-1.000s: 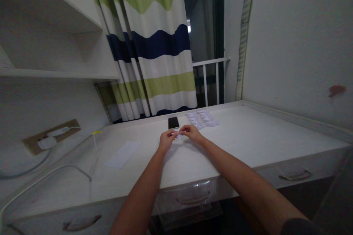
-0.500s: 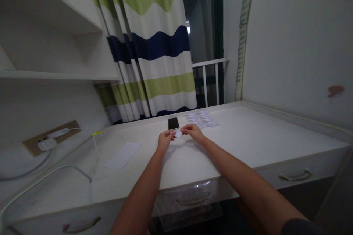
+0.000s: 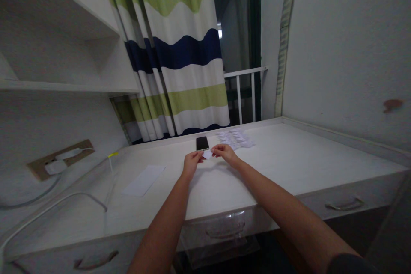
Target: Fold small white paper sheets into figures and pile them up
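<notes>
Between my two hands is a small folded piece of white paper (image 3: 207,154), held just above the desk. My left hand (image 3: 192,162) pinches its left side with thumb and fingers. From the other side, my right hand (image 3: 224,153) pinches the right edge. Fingertips cover parts of the paper, so its exact folds cannot be made out. Just behind the paper lies a dark smartphone (image 3: 202,143). Several folded white paper pieces (image 3: 236,138) sit in rows behind my right hand.
A flat stack or sheet of white paper (image 3: 144,180) lies to the left on the white desk (image 3: 289,154). A white cable (image 3: 73,194) runs along the left side near a socket with plugs (image 3: 61,160). A striped curtain (image 3: 192,81) hangs behind the desk.
My hands have moved slightly apart, and more of the small white paper shows between them. The phone, the flat paper and the folded pieces stay in place.
</notes>
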{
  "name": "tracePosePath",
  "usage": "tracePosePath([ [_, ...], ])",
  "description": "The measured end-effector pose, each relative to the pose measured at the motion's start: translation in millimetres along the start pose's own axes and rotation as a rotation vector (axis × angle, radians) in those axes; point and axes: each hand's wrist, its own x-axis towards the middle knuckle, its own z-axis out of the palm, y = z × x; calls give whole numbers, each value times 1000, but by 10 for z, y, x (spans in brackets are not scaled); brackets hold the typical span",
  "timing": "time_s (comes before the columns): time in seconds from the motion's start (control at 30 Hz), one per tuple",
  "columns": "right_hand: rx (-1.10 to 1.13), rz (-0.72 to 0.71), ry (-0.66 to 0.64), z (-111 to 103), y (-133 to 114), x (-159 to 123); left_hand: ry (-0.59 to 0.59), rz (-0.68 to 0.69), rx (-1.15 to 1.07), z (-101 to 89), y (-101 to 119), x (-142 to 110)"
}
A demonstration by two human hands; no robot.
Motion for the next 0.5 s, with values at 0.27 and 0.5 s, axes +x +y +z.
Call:
tracePosePath([
  [0.27,-17,-9,-6,-23,37,35,-99,-78,-8,54,23,-49],
  [0.5,-14,-39,-37,4,10,6,-151,-51,21,62,-7,-57],
])
